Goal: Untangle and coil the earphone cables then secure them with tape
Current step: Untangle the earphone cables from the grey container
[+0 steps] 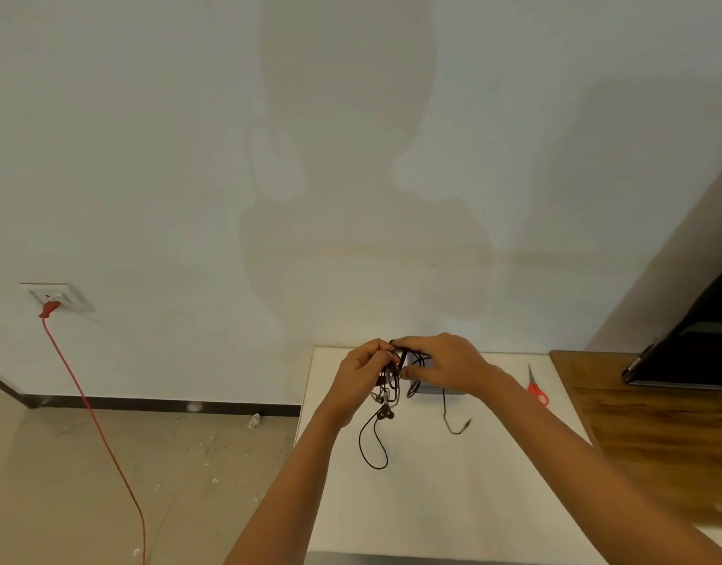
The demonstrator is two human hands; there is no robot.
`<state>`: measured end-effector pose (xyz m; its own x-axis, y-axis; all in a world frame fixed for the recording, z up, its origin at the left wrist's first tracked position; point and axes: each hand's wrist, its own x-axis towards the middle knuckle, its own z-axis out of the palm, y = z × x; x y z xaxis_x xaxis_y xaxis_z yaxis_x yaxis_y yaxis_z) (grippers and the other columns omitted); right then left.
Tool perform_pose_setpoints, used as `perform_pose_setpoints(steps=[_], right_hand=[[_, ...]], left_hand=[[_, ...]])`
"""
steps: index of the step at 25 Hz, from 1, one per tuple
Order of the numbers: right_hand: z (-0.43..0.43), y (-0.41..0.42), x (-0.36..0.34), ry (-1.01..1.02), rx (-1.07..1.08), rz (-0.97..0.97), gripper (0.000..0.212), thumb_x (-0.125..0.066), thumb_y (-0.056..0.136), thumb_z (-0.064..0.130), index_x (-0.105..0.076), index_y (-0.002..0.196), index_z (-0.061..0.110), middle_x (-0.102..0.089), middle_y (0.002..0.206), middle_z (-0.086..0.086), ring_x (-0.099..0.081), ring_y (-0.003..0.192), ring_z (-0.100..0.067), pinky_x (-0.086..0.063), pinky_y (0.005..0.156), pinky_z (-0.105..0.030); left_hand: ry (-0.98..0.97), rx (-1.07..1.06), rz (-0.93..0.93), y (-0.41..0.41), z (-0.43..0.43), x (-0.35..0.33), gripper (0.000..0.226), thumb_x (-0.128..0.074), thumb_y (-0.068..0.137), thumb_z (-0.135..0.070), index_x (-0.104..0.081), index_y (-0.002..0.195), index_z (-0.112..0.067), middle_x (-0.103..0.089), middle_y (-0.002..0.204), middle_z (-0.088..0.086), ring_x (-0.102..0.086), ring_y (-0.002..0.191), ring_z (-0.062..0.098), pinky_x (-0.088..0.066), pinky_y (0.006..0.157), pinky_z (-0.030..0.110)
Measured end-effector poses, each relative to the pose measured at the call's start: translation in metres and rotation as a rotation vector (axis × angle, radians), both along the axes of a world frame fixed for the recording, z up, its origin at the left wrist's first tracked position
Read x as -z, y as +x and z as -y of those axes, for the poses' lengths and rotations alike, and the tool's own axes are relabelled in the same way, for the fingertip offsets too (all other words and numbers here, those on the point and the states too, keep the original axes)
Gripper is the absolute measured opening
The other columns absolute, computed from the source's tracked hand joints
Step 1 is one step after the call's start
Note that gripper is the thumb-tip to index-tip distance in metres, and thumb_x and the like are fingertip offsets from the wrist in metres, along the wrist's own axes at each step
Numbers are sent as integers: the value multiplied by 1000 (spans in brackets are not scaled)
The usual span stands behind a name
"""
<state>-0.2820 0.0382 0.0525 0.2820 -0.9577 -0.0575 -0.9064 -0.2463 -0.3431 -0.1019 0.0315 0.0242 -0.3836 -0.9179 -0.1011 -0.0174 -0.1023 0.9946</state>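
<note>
A tangle of black and pale earphone cables hangs above the white table. My left hand pinches the bundle's left side near the top. My right hand grips cable strands at the bundle's right side, thumb below. One black loop dangles down over the table, and a plug end trails to the right. Behind my right hand sits a grey box-like object, mostly hidden. No tape is recognisable in view.
Red-handled scissors lie at the table's right side. A wooden surface with a dark screen adjoins on the right. A red cord runs from a wall socket to the floor at left.
</note>
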Motion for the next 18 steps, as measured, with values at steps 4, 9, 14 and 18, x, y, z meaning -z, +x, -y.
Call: perform_pose_setpoints(steps=[4,9,14,18], right_hand=[[1,-7,-4,-83,34,72,17,-54,92,25,-69,98,24,-69,74,17,-58,63,2,-42,60,-23],[-3,-18,-23,27,29,137,18,-49,95,23,-67,93,29,-58,63,27,-52,60,6,-33,58,-15],[-5,-28,-27,13,100,310,12,-66,82,35,-69,75,26,-57,58,5,-44,53,-4,-35,59,-26],[-7,-32,-27,-167,224,297,21,-64,83,46,-72,76,28,-51,51,9,-45,50,-7,-31,52,-23]], left_hand=[[42,-74,84,15,1,8,21,-53,92,-16,-72,85,-8,-72,85,8,-61,67,12,-48,62,22],[31,-128,214,28,3,31,23,-50,92,-14,-67,77,-11,-69,73,5,-57,63,13,-43,60,21],[-52,-275,385,25,1,51,22,-46,93,-9,-64,80,-9,-62,65,-6,-53,56,7,-41,55,17],[0,-358,326,23,2,49,19,-44,96,-11,-58,84,-4,-54,64,2,-47,56,15,-38,43,15]])
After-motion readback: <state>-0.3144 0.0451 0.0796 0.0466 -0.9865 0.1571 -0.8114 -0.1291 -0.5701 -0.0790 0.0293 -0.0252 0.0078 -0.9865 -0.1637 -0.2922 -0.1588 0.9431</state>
